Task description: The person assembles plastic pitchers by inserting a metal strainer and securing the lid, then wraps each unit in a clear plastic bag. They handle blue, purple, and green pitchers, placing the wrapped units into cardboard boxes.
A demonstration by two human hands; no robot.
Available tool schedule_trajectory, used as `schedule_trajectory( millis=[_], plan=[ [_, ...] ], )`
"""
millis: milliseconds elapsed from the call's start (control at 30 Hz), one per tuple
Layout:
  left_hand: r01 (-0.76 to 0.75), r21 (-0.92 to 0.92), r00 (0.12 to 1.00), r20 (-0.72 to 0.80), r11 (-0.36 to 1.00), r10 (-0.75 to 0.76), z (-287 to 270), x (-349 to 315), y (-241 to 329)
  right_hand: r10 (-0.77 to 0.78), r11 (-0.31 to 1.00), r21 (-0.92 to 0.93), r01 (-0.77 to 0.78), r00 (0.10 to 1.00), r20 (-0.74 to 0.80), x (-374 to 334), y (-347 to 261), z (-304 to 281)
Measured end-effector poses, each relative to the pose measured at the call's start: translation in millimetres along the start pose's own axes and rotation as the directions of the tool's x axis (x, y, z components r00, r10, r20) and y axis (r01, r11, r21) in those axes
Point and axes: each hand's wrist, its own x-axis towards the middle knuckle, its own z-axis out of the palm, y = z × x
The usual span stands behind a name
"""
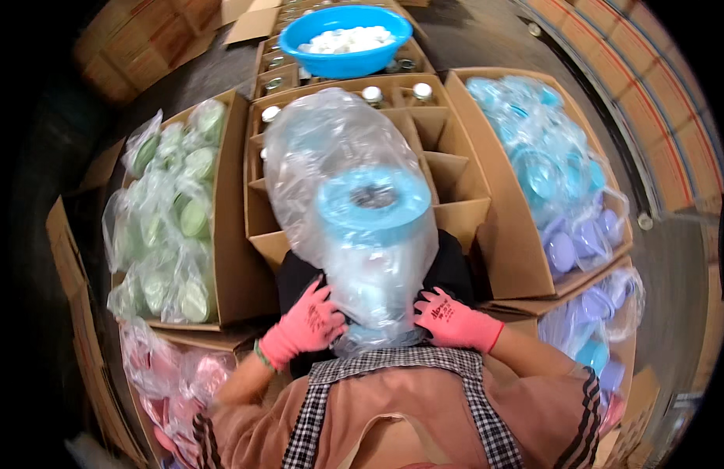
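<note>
A large clear plastic bag (pixel 299 168) stands across my lap and leans over the divided box in front. Inside it shows a light blue round plastic piece (pixel 412 207) with a hole in its middle; its exact kind is blurred by the film. My left hand (pixel 307 322), in a pink glove, grips the near left side of the bag with bent fingers. On the near right side my right hand (pixel 458 322), also gloved in pink, has its fingers curled against the plastic. Some fingertips are hidden by the film.
The divided cardboard box (pixel 459 205) ahead holds white-capped bottles (pixel 373 95). Beyond it sits a blue basin (pixel 299 56) of white caps. Bagged green cups (pixel 194 219) fill a carton at left, bagged blue and purple cups (pixel 534 176) one at right. Bagged pink pieces (pixel 174 371) lie lower left.
</note>
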Motion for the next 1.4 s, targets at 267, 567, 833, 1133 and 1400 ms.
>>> schedule_trajectory(
  millis=[267,567,833,1133,1400],
  plan=[
    [0.343,-0.553,0.873,-0.111,0.759,-0.475,40.2,-11.8,38.4,0.506,0.701,0.683,-0.204,0.818,-0.274,41.0,-15.2,-46.1],
    [0.196,-0.142,0.943,-0.245,0.970,-0.226,49.9,-1.2,27.0,0.591,0.362,0.931,0.053,0.759,-0.273,82.2,-20.9,11.2],
    [0.083,0.003,0.929,-0.363,0.997,-0.076,-85.0,20.3,75.3,0.555,0.024,0.865,0.502,0.713,-0.429,-2.7,-21.2,-97.5],
    [-0.019,0.037,0.971,-0.236,0.999,0.027,-33.3,-33.0,67.3,0.642,0.607,0.788,0.100,0.524,-0.560,-7.0,-61.8,-24.9],
    [-0.077,-0.110,0.984,-0.169,0.991,0.057,-42.1,-35.6,65.3,0.022,0.933,-0.194,-0.302,0.589,-0.808,-0.4,-33.2,-57.2]
  ],
)
